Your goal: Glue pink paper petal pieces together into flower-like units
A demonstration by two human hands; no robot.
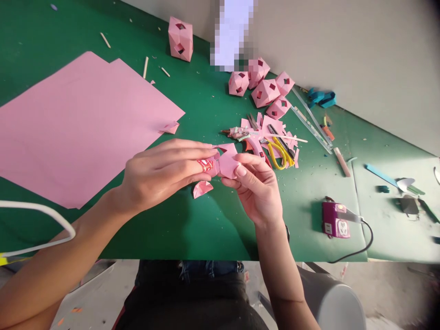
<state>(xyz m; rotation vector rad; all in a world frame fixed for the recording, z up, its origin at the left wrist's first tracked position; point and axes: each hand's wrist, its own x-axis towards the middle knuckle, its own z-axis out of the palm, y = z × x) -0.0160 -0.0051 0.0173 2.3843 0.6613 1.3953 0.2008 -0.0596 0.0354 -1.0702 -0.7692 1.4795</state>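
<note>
Holding pink paper [227,161], left hand [160,167], right hand [257,185]

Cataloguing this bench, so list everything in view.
Cut-out shapes: six, pink, far side
Held piece: one, pink, centre
Small folds: two, pink, near centre
Large paper: pink, left, count unclear
Tools: several, mixed, right of centre
Scraps: many, pink, around tools
Plastic strips: two, clear, beside tools
Socket block: one, purple, right
Cords: two, white, black, sides
Table: one, green, beneath
Oddments: many, mixed, scattered
Left hand, right hand: two, centre
</note>
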